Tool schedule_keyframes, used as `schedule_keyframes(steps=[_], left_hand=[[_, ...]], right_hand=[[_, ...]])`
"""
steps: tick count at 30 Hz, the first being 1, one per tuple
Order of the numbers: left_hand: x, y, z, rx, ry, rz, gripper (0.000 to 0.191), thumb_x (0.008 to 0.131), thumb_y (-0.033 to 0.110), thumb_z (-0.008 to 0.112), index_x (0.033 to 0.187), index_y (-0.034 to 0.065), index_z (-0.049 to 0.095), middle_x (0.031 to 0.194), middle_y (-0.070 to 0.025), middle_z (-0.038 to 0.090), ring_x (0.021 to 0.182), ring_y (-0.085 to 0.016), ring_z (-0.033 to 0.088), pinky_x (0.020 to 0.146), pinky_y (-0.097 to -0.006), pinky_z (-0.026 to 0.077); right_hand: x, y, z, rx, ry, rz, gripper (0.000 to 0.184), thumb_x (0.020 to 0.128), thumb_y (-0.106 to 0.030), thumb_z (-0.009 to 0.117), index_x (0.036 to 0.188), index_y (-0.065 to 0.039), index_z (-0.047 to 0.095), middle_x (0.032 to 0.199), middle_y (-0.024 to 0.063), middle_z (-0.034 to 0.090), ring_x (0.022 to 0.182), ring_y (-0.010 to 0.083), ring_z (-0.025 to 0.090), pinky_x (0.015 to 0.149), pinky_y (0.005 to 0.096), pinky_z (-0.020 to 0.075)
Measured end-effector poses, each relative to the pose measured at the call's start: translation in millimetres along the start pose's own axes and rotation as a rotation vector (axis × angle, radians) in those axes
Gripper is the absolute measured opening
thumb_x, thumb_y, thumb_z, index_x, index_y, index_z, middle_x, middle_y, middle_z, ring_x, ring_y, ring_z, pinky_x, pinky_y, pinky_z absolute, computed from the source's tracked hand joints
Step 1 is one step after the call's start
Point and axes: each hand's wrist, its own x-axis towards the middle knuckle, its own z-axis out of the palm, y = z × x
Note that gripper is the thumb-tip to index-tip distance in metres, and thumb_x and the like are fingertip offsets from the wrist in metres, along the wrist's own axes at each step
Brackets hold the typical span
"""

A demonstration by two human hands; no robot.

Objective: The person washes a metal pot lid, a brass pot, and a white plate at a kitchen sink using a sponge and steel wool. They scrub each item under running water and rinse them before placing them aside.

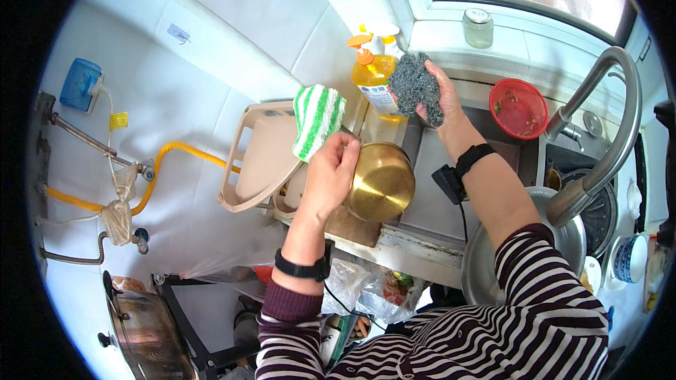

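Note:
My left hand grips a small gold-coloured metal pot or bowl at its edge. The vessel's rounded, shiny side faces up, above the left edge of the stainless sink. A large grey steel-wool scourer is held in my right hand, over the far left corner of the sink. Just behind the scourer stands a pump bottle of yellow liquid soap, partly covered by it. Beside my left hand, a green and white striped cloth hangs over a beige plastic rack.
A red plastic strainer with food scraps sits at the sink's far right corner. The curved metal faucet arches over a large metal basin on the right. A lidded glass jar stands on the windowsill. Plastic bags lie below the counter.

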Motion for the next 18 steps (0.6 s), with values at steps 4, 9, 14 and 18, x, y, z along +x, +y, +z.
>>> schedule_keyframes(steps=[4,9,14,18], left_hand=[[55,17,-1,0.287,-0.078,0.044,0.047,0.090,0.023,0.056,0.129,-0.0027,0.048,0.090,-0.0236,0.066,0.081,-0.035,0.064,0.076,-0.0395,0.049],[119,27,8,0.362,-0.139,0.034,0.078,0.084,0.018,0.060,0.148,-0.0025,0.021,0.078,-0.0138,0.062,0.072,-0.019,0.059,0.068,-0.0313,0.047],[161,27,17,0.437,-0.149,0.015,0.090,0.079,0.018,0.063,0.151,0.0000,0.011,0.107,-0.0245,0.063,0.096,-0.031,0.063,0.086,-0.0343,0.047],[179,28,21,0.495,-0.195,-0.057,0.092,0.077,0.018,0.064,0.151,0.0001,0.013,0.124,-0.0316,0.056,0.116,-0.037,0.057,0.098,-0.0359,0.042]], right_hand=[[5,-13,18,-0.168,0.129,-0.021,0.032,0.086,-0.026,0.063,0.109,-0.003,0.061,0.097,0.0093,0.067,0.082,0.0203,0.066,0.069,0.0333,0.0548],[38,-19,27,-0.291,0.206,-0.155,0.032,0.080,-0.008,0.068,0.109,0.005,0.062,0.092,0.0116,0.067,0.079,0.0194,0.066,0.070,0.0304,0.0526],[66,-20,23,-0.274,0.193,-0.157,0.024,0.077,-0.004,0.067,0.098,0.006,0.064,0.086,0.0126,0.067,0.072,0.0217,0.066,0.065,0.0332,0.0532],[76,-20,25,-0.081,0.095,-0.043,0.023,0.078,-0.004,0.062,0.100,0.003,0.059,0.093,0.0138,0.065,0.081,0.0252,0.065,0.075,0.0384,0.0544]])
